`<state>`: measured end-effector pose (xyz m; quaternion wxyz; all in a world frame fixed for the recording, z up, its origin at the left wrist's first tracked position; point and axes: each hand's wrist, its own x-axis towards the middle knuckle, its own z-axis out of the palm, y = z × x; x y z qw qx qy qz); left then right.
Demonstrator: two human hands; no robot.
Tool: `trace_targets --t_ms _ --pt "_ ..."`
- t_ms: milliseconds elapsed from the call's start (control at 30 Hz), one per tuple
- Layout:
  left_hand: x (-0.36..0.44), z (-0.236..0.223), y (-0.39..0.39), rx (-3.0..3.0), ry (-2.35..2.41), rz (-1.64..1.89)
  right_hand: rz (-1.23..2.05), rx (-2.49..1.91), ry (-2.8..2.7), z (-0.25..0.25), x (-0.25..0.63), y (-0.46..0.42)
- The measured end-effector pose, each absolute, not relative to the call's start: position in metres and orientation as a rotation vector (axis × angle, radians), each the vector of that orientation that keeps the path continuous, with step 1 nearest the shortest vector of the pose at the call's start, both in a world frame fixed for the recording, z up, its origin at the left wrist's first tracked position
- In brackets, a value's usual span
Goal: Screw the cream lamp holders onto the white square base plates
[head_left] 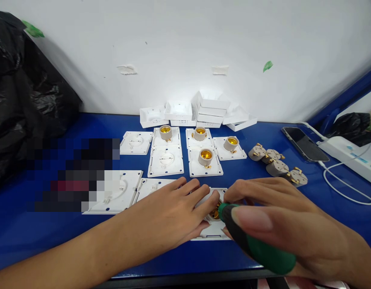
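My right hand (302, 220) is wrapped round a screwdriver (271, 253) with a green and black handle. Its front end points down into a lamp holder (215, 213) with a brass-coloured inside; the tip itself is hidden. That holder sits on a square white plate (211, 233) near the table's front edge. From the left side, my left hand (179, 208) grips the lamp holder, index finger and thumb against it and the other fingers bent over the plate. Another white plate (153, 186) lies partly under my left forearm and hand.
Further back stand white plates with lamp holders (206, 157) and a bare plate (166, 160). White boxes (211, 108) are stacked by the wall. Several loose lamp holders (277, 167), a phone (306, 143) and a cabled power strip (351, 154) lie right. A black bag (31, 88) stands left.
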<state>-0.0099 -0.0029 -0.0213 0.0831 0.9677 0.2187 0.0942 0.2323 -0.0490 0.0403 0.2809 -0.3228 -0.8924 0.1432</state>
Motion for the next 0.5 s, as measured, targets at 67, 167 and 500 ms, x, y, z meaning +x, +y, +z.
trace_targets --t_ms 67,167,500 --pt "-0.011 -0.025 -0.001 2.935 0.597 0.313 0.339 -0.868 -2.394 0.041 0.231 -0.049" --pt "-0.012 -0.033 0.002 2.984 0.553 0.372 0.265 -0.856 -2.417 0.045 0.227 -0.049" --pt "-0.010 -0.017 -0.006 3.004 0.619 0.292 0.328 -0.753 -2.439 0.044 0.228 -0.043"
